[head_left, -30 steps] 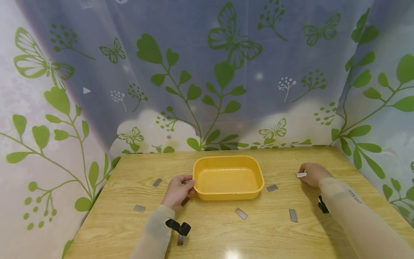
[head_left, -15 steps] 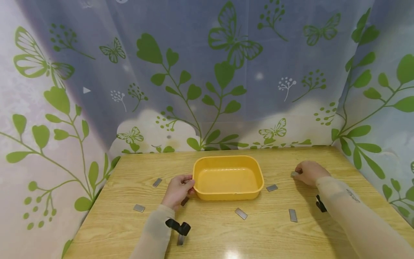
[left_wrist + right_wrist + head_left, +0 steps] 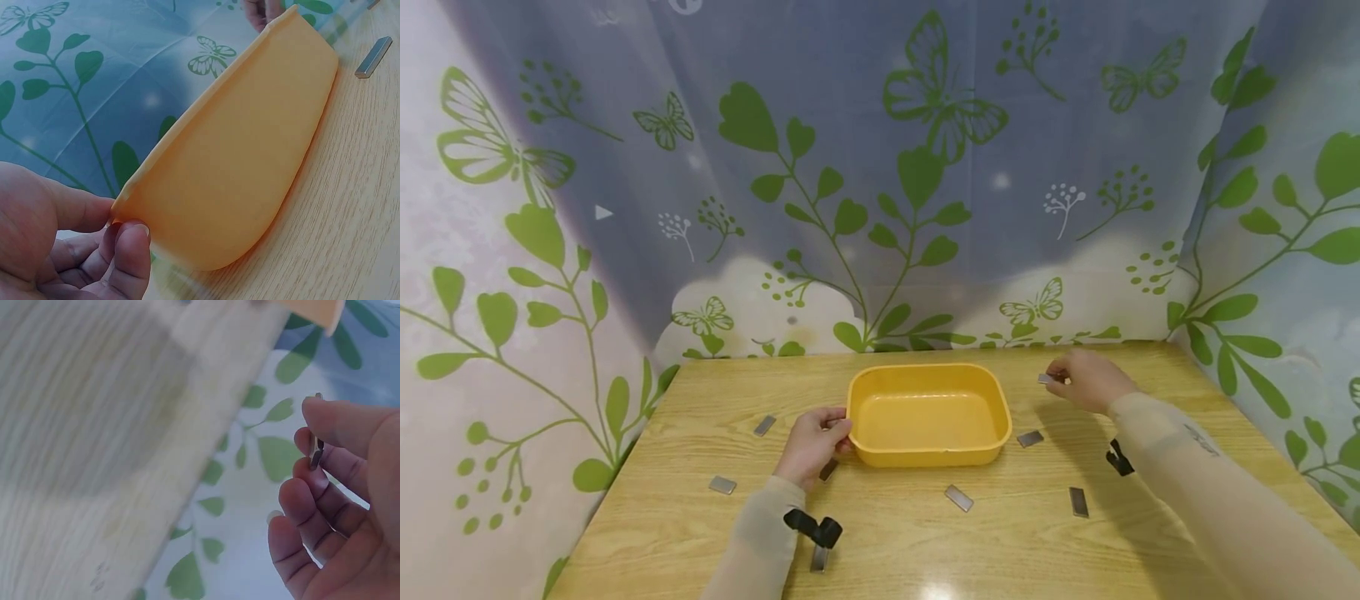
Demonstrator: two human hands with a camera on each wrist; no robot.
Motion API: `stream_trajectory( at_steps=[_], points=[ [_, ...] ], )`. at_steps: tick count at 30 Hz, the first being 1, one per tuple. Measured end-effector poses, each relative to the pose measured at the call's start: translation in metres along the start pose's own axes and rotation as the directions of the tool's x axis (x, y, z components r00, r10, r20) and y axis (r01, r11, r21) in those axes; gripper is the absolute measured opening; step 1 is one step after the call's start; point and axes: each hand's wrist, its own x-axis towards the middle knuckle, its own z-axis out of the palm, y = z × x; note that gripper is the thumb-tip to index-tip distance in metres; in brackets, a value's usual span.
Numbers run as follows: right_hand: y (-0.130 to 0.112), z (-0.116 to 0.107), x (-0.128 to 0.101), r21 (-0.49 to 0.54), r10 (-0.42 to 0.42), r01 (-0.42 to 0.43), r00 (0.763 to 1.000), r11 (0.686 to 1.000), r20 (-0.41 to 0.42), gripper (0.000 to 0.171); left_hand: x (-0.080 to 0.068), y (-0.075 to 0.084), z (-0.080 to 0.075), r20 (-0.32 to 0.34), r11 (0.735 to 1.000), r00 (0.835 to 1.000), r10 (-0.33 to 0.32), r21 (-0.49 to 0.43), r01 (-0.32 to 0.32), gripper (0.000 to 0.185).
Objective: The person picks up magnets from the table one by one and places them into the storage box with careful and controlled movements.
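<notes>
A yellow plastic tub (image 3: 928, 414) stands in the middle of the wooden table (image 3: 925, 533). My left hand (image 3: 814, 440) pinches the tub's left rim (image 3: 134, 203) between thumb and fingers. My right hand (image 3: 1086, 379) is raised above the table to the right of the tub and pinches a small flat metal piece (image 3: 1047, 378) between thumb and fingers (image 3: 315, 450). The tub looks empty inside.
Several flat metal pieces lie on the table: one (image 3: 764, 425) and another (image 3: 722, 484) at the left, one (image 3: 1030, 438) by the tub's right side, two (image 3: 958, 497) (image 3: 1078, 502) in front. Patterned curtains (image 3: 880, 183) wall in the table on three sides.
My right hand has lifted the metal piece off the table and moved it left and away, toward the tub. The left hand and tub have stayed still.
</notes>
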Motion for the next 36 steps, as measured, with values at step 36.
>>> stream_trajectory(
  at_steps=[36],
  points=[
    [-0.112,0.004,0.086,0.100,-0.240,0.239,0.971,0.966,-0.005,0.019,0.002,0.000,0.004,-0.010,1.000,1.000,-0.002,0.009,0.002,0.029]
  ],
)
